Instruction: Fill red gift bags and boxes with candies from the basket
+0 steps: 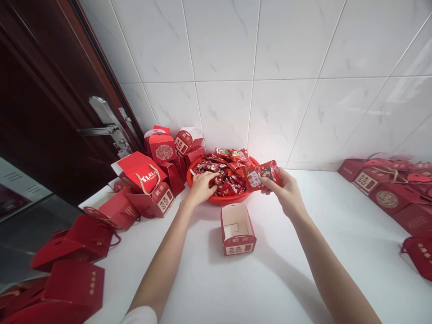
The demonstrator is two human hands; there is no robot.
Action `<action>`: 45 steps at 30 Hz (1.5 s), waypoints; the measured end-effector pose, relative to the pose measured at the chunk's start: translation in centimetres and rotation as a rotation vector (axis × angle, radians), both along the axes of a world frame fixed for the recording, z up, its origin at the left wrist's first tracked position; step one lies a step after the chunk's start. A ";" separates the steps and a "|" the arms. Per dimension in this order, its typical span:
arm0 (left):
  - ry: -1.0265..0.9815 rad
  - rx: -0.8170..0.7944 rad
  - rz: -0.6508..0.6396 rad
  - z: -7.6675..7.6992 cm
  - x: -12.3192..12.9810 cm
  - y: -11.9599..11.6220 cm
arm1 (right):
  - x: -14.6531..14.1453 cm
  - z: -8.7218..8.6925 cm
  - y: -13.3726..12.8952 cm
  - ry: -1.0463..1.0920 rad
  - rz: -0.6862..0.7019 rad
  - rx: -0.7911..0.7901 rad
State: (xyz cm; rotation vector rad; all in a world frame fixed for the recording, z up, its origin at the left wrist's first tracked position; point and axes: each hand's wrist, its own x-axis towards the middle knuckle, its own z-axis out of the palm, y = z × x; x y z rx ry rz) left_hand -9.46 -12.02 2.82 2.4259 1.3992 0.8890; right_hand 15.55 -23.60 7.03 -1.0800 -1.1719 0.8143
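My right hand point(286, 191) grips a red printed snack packet point(258, 176) by its right end, thumb on the front, just over the right rim of a red plastic basin point(222, 199). Many small red-wrapped candies point(232, 180) are heaped in that basin. On the left side of the heap rests my left hand point(202, 186), thumb and forefinger apart and touching the wrappers; its other fingertips are partly hidden. In front of the basin stands an open red gift box point(238, 229) with a pale inside and no candies visible in it.
Several red gift boxes stand at the left, one with a rope handle point(148, 180). More red boxes point(388, 193) are grouped on the right, with a small red pouch-like item point(418, 256). A tiled wall point(222, 108) backs the white table point(202, 283); a dark door point(50, 90) is at left.
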 end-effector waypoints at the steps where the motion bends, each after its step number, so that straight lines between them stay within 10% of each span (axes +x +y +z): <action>1: 0.002 -0.009 0.002 0.0 0.1 -0.1 | 0.0 0.0 0.0 0.001 0.000 -0.002; 11: -0.461 -0.004 -0.123 1.5 0.7 -0.9 | 0.1 -0.1 0.1 -0.002 -0.006 0.004; 18: -0.814 -0.310 -0.281 3.2 2.8 -3.8 | -0.7 -0.5 0.1 0.013 0.036 -0.012; 26: -0.879 -0.510 -0.456 3.5 4.7 -6.0 | -1.9 -0.8 0.0 0.086 0.104 -0.023; 45: -0.785 -0.277 -0.456 3.0 5.5 -7.0 | -2.7 -1.2 -0.1 0.137 0.144 -0.065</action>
